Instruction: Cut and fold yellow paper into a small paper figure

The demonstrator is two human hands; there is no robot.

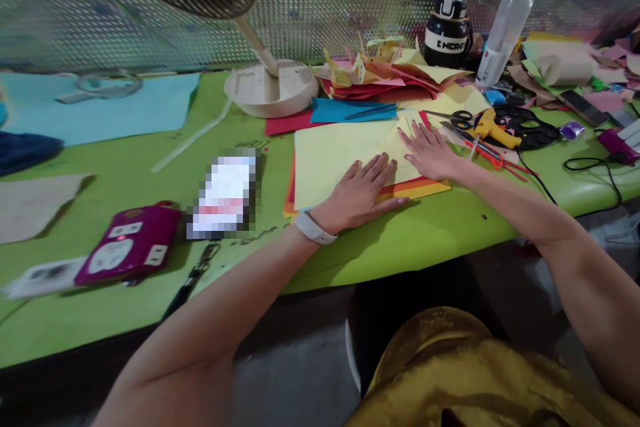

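Pressed flat, fingers spread, left hand and right hand on thin, floppy yellow paper sheet near desk front edge; likeliest lifted by a corner.

At the frame's centre, the left hand and right hand press flat on a pale yellow sheet atop stacked coloured paper on a green table. Scissors lie at right; a fan base stands behind.

Fan base, black bottle, scissors, yellow glue gun, magenta case on green table.
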